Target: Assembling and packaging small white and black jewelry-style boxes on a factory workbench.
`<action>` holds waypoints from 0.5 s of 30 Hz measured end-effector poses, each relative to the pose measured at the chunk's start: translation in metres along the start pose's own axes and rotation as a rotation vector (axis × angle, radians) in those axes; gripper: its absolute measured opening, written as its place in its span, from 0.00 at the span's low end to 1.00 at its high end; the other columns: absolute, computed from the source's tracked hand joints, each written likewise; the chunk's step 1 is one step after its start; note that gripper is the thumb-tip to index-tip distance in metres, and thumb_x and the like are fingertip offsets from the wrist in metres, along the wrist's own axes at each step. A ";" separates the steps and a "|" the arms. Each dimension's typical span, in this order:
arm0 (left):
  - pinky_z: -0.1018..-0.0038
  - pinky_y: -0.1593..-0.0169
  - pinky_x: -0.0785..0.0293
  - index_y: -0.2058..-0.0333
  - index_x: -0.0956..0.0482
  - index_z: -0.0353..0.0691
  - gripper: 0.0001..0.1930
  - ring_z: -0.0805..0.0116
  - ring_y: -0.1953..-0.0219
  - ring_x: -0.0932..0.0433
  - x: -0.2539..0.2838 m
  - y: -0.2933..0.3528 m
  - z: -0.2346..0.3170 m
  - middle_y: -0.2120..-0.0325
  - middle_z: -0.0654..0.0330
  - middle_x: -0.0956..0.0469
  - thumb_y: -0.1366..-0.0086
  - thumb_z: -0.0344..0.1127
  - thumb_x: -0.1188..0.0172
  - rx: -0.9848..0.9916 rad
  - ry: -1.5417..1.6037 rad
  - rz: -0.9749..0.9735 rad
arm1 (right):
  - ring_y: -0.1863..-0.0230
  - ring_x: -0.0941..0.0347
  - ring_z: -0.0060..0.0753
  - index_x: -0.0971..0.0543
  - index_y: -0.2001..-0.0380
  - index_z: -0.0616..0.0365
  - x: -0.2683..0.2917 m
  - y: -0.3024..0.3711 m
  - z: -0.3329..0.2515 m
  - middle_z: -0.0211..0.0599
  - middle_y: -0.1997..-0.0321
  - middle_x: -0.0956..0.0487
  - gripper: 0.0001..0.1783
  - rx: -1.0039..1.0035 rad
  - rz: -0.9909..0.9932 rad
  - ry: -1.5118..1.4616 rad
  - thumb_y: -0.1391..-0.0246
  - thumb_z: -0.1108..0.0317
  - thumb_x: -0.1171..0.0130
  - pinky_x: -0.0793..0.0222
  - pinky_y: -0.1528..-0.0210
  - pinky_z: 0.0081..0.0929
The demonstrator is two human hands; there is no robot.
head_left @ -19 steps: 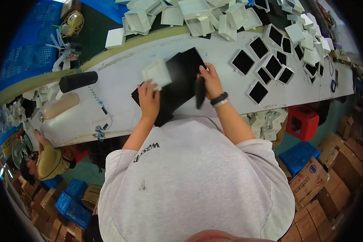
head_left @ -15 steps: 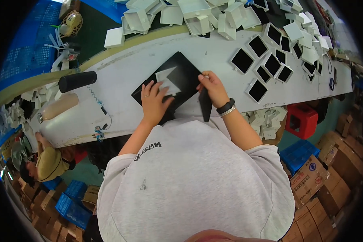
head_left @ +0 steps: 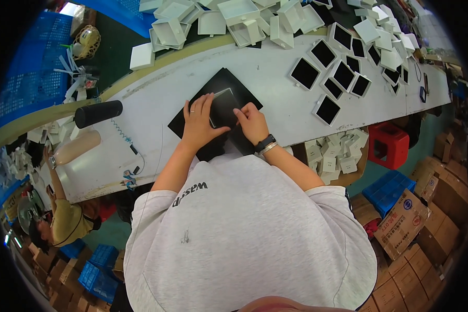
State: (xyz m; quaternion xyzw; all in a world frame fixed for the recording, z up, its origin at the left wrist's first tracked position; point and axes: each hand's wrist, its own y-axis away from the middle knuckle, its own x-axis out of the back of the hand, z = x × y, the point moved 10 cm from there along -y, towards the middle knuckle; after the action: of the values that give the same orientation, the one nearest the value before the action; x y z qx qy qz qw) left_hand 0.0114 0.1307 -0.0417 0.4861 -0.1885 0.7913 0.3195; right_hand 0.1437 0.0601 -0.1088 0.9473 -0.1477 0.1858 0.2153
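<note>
A shallow white box (head_left: 226, 90), only its thin rim showing, lies tilted on a stack of black sheets (head_left: 249, 98) in front of me. A dark flat piece (head_left: 225, 108) covers most of its inside. My left hand (head_left: 197, 124) grips the box's left side, fingers along the far left edge and thumb along the near edge. At the right edge, my right hand (head_left: 252, 125) pinches with thumb and forefinger against the dark piece; what exactly lies between the fingertips is hidden. Part of the black stack disappears under my wrists and shirt.
White boxes with black insides (head_left: 343, 75) lie on the right of the table (head_left: 156, 78). White trays (head_left: 239, 13) pile up beyond. A black cylinder (head_left: 99, 113) and a bottle (head_left: 77, 148) lie left, near a person (head_left: 70, 221). Below right stands a red stool (head_left: 387, 144).
My right hand has moved left, bringing the dark piece from beside the stack onto the white box. My left hand has shifted from lying spread over the box to gripping its side.
</note>
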 end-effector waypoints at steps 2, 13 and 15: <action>0.50 0.36 0.57 0.39 0.43 0.42 0.52 0.56 0.40 0.41 -0.005 -0.002 -0.006 0.43 0.56 0.38 0.61 0.56 0.28 0.004 0.059 0.019 | 0.78 0.26 0.42 0.33 0.72 0.59 0.000 0.000 0.006 0.39 0.81 0.24 0.16 -0.006 0.100 -0.403 0.46 0.59 0.42 0.34 0.76 0.36; 0.54 0.38 0.48 0.42 0.34 0.53 0.31 0.57 0.45 0.34 -0.012 0.003 -0.001 0.42 0.57 0.38 0.44 0.53 0.40 -0.039 -0.120 0.037 | 0.79 0.28 0.31 0.30 0.67 0.58 0.023 -0.012 -0.002 0.35 0.82 0.26 0.19 0.036 0.068 0.058 0.54 0.59 0.33 0.35 0.76 0.27; 0.56 0.40 0.44 0.42 0.34 0.54 0.30 0.58 0.47 0.33 -0.008 0.001 0.003 0.43 0.59 0.36 0.43 0.52 0.41 -0.025 -0.201 0.084 | 0.79 0.29 0.28 0.30 0.63 0.58 0.022 -0.015 0.006 0.33 0.82 0.26 0.22 0.049 -0.018 -0.111 0.55 0.59 0.32 0.35 0.75 0.26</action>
State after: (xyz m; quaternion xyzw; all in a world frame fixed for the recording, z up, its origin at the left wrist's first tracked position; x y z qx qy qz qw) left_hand 0.0150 0.1255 -0.0477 0.5508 -0.2496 0.7487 0.2716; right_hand 0.1701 0.0661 -0.1101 0.9623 -0.1465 0.1345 0.1853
